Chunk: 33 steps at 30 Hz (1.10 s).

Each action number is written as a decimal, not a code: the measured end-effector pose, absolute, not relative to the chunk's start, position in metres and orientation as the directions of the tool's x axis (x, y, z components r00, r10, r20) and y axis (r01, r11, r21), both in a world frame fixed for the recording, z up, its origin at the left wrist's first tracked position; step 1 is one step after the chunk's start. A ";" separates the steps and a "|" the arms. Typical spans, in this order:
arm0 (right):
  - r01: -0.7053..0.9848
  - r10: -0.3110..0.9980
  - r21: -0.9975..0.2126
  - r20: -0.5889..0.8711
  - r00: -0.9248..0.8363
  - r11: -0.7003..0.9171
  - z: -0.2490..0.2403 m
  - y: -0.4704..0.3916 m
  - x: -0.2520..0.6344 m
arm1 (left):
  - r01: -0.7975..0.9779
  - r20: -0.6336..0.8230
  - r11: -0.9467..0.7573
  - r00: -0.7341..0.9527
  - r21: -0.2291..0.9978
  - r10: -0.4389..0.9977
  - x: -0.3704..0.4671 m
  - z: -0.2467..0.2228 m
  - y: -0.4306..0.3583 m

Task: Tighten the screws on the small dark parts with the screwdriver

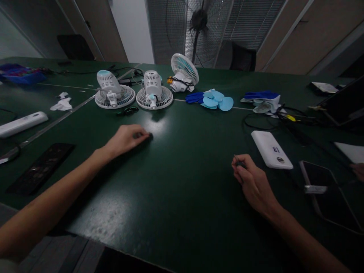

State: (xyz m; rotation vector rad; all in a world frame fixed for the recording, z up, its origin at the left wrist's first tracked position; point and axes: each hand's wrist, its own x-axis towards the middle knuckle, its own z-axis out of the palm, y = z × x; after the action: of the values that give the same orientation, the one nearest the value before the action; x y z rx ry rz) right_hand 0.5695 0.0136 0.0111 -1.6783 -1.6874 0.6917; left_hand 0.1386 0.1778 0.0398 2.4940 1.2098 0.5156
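My left hand is over the left middle of the green table, thumb and finger pinched on a small dark piece, too small to name. To the right, my right hand is closed round a small dark tool with a thin metal tip; its kind is mostly hidden by the fingers. Beyond my left hand, two small white fans lie face down, and a third fan stands tilted. Pale blue fan blades lie beside it. A white power bank rests near my right hand.
A phone with a cable lies at the right, near another person's hand. Gloves with cloth and black cables are behind. A dark tray-like panel and a long white device lie left. The table's front edge runs below.
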 end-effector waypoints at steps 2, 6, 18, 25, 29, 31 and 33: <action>0.707 0.994 -0.701 0.104 -0.032 0.096 0.015 0.011 0.566 | 0.479 0.222 -0.742 0.750 0.468 0.624 0.189 0.035 0.134; 0.692 0.935 -0.633 0.180 -0.304 0.347 0.024 0.005 0.556 | 0.123 0.298 -0.827 0.895 0.549 0.332 0.252 0.024 0.059; 0.670 0.812 -0.578 -0.022 -0.583 0.466 0.034 -0.012 0.544 | 0.093 0.322 -0.728 0.853 0.680 0.410 0.258 0.021 0.051; 0.684 0.794 -0.542 -0.048 -0.606 0.489 0.039 -0.011 0.541 | 0.132 0.270 -0.688 0.855 0.714 0.443 0.256 0.022 0.051; 0.689 0.791 -0.523 -0.044 -0.611 0.502 0.040 -0.012 0.538 | 0.139 0.265 -0.686 0.853 0.715 0.449 0.257 0.024 0.052; 0.691 0.787 -0.513 -0.049 -0.615 0.509 0.041 -0.012 0.537 | 0.135 0.273 -0.697 0.854 0.704 0.442 0.257 0.023 0.051; 0.699 0.785 -0.501 -0.058 -0.616 0.511 0.040 -0.012 0.536 | 0.125 0.284 -0.705 0.855 0.698 0.433 0.258 0.023 0.051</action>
State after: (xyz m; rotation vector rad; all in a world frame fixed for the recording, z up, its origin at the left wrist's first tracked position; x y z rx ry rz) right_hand 0.5355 -0.0118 0.0403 -1.2770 -2.5736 0.7312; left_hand 0.2580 0.0509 0.0226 2.3227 0.4028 0.5677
